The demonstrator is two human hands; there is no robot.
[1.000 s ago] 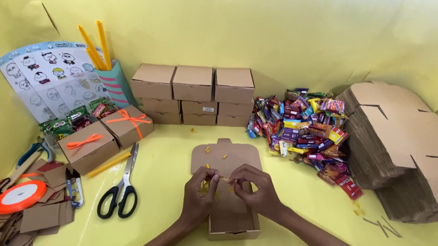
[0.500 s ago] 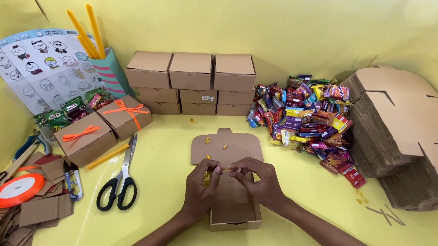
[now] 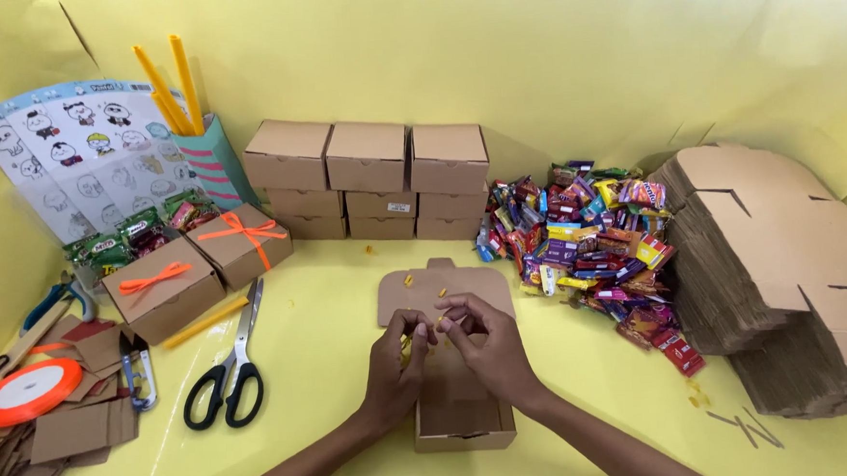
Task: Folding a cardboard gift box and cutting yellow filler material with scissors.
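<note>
You are holding both hands together over the open cardboard box (image 3: 462, 415), which is lying at the near middle of the yellow table (image 3: 332, 339). Your left hand (image 3: 396, 365) and your right hand (image 3: 482, 346) are each pinching something small and yellow between the fingertips; what it is, I cannot tell. Work low over the box so that small pieces are falling inside it. The scissors (image 3: 228, 374) are lying near on the left, the pile of candy (image 3: 593, 244) and the stack of flat cardboard (image 3: 783, 277) on the right, so the free room is mostly just around the box.
</note>
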